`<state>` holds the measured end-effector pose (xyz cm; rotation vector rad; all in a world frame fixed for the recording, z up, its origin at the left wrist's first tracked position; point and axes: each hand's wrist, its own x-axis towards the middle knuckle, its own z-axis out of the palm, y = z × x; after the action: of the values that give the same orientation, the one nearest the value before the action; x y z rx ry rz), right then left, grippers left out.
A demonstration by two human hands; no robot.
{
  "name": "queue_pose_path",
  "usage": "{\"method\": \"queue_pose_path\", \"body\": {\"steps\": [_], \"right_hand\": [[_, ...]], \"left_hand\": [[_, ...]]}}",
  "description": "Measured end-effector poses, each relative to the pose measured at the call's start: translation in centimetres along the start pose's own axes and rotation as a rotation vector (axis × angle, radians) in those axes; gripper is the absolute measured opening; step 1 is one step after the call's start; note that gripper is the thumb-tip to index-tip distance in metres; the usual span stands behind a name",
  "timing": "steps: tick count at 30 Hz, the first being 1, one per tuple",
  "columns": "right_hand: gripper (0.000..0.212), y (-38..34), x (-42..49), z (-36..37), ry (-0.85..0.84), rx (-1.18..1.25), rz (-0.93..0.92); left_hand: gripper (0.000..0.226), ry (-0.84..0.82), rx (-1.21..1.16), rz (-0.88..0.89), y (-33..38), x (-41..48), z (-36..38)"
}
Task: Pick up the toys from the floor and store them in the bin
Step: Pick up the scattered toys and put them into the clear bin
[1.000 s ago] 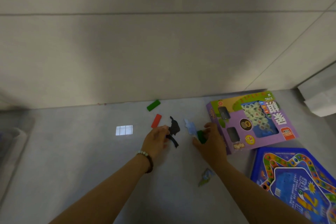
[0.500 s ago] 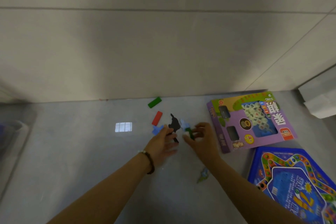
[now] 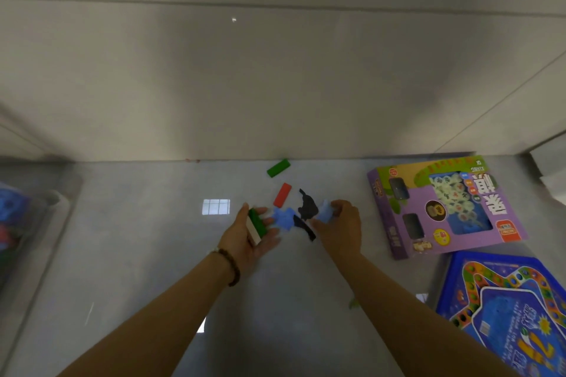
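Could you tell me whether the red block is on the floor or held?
On the floor: the red block lies flat, nothing gripping it.

Carries a green-and-white block [image 3: 255, 224] on the upturned left hand [image 3: 251, 234], a blue piece [image 3: 283, 217] held at its fingertips. Pinches a pale blue chunk [image 3: 324, 212] with the right hand [image 3: 340, 231], beside a black toy [image 3: 306, 208] on the floor [image 3: 147, 254]; beyond, 1 red block [image 3: 281, 195] and 1 green block [image 3: 278, 168]
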<state>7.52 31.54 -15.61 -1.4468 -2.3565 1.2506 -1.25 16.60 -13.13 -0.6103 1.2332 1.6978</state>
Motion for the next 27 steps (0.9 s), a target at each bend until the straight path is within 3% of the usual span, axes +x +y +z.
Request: {"method": "queue_pose_path", "body": {"steps": [4,8,10,12,14,18,23,27], "right_hand": [[0.042,0.4,-0.2,0.0,0.012,0.032,0.032],[0.017,0.3,-0.5,-1.3,-0.01,0.065,0.003],[0.015,-0.7,-1.0,-2.3,-0.119,0.24,0.055],[0.019,-1.4,-1.8,-3.3,-0.349,0.451,0.116],[0.017,-0.7,-2.5,-4.6,-0.425,0.361,0.052],[0.016,4.6,-4.4,-7.9,-0.19,0.099,-0.021],[0.055,9.8,-7.7,-8.1,-0.197,-0.061,-0.034],[0.053,10.3,-8.7,-7.1,-0.09,-0.074,-0.096]], "left_hand": [[0.043,-0.013,-0.001,-0.019,-0.4,0.1,-1.0],[0.044,-0.087,0.052,-0.081,-0.8,-0.2,-0.2],[0.049,-0.129,0.088,-0.116,-1.5,-0.4,0.6],[0.054,-0.189,0.13,-0.166,-2.2,-0.6,1.5],[0.053,-0.23,0.105,-0.211,-2.5,-0.9,2.3],[0.036,-0.22,0.141,-0.174,-3.0,-1.4,2.7],[0.022,-0.172,0.42,-0.118,-4.4,-2.0,2.4],[0.019,-0.165,0.423,-0.115,-6.0,-2.6,2.2]]}}
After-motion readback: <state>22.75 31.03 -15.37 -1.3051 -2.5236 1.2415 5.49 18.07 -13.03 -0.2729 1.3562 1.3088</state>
